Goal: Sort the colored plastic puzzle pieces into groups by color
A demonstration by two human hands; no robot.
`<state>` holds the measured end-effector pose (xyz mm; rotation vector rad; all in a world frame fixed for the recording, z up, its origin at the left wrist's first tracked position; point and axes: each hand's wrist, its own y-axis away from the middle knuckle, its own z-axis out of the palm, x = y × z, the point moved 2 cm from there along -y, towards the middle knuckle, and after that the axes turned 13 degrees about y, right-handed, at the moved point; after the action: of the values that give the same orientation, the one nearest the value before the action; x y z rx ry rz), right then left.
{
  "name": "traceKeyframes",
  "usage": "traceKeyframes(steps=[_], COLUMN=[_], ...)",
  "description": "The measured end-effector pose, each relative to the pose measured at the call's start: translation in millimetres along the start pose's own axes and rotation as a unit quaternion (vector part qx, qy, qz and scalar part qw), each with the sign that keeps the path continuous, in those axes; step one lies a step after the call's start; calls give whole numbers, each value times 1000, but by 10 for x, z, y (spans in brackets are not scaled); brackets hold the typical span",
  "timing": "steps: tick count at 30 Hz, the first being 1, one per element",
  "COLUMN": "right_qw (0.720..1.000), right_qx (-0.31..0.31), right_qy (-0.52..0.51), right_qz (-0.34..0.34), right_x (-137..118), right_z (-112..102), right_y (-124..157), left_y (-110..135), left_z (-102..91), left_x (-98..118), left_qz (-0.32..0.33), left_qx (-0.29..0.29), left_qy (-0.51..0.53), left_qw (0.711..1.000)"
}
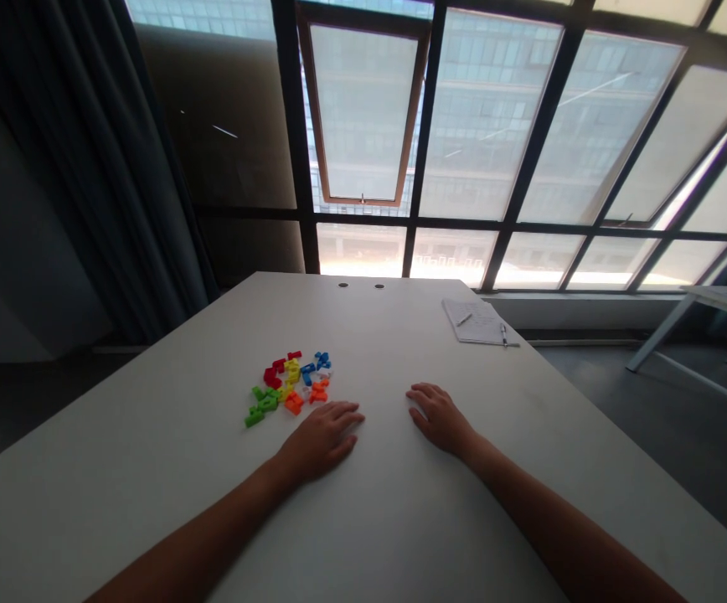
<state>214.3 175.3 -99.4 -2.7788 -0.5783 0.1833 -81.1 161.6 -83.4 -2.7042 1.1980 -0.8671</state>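
Both of my hands rest on a white table, apart from each other. My left hand is open with its fingers stretched out, holding nothing, just to the right of and nearer than a loose pile of small plastic pieces. In that pile are green pieces, red pieces, yellow pieces, blue pieces, orange pieces and a few whitish ones. Their exact kind is too small to tell. My right hand lies open on the bare tabletop, fingers spread, touching only the table.
A sheet or pad of lined paper lies at the far right, a pen across its edge and a small whitish stick-like item on it. Two round cable holes sit near the far edge. Beyond are windows, a dark curtain and another table.
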Motion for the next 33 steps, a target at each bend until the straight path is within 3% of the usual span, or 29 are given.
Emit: traceKeyframes(steps=[26, 33], right_qw=[1000, 999], right_qx=[-6, -43], right_qy=[-15, 13], right_qz=[6, -5], right_x=[35, -23], right_z=[27, 25], right_y=[-12, 32], left_y=[-3, 6], left_z=[-25, -22], left_x=[29, 28], left_qz=[-10, -8], left_qx=[-2, -2], left_qy=[11, 7], left_qw=[1000, 1000])
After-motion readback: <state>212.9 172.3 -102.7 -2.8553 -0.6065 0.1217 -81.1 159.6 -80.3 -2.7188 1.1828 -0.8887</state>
